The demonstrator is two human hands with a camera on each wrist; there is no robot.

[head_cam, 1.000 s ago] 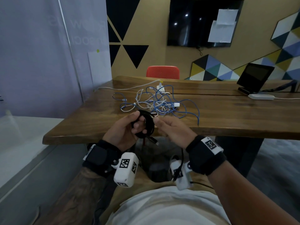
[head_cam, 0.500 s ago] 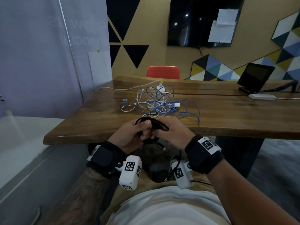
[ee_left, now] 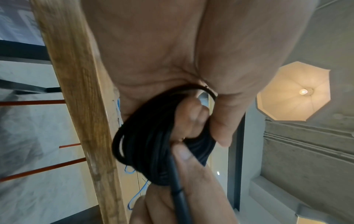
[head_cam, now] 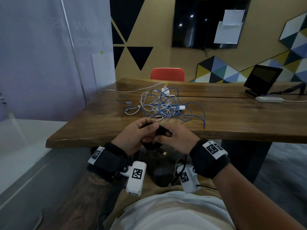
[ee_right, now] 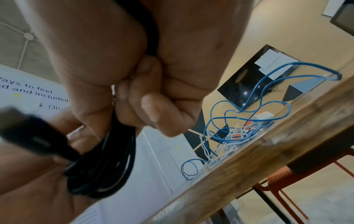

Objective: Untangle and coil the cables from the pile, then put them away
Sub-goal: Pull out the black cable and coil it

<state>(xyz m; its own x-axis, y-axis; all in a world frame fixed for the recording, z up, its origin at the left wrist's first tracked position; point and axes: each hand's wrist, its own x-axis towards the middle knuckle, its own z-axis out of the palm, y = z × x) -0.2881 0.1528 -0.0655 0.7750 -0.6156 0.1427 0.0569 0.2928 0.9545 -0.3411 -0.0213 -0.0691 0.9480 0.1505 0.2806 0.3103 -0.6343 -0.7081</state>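
While both hands meet just before the table [head_cam: 232, 123] edge, the black cable [ee_left: 153, 144], wound in a coil, sits between them. Left hand [head_cam: 132, 138]: fingers and thumb curled round the coil. Right hand [head_cam: 176, 140]: fingers curled, pinching the strands; plug end [head_cam: 163, 152] hangs below. Blue and white cable pile [head_cam: 162, 105]: tangled on the tabletop, just beyond the hands.

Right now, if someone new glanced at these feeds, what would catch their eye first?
Probably the coiled black cable, held in front of the near table edge in the grip of both the left hand and the right hand, with a plug end hanging below. Next, the tangled pile of blue and white cables on the brown wooden table. Beyond it stands an orange chair.
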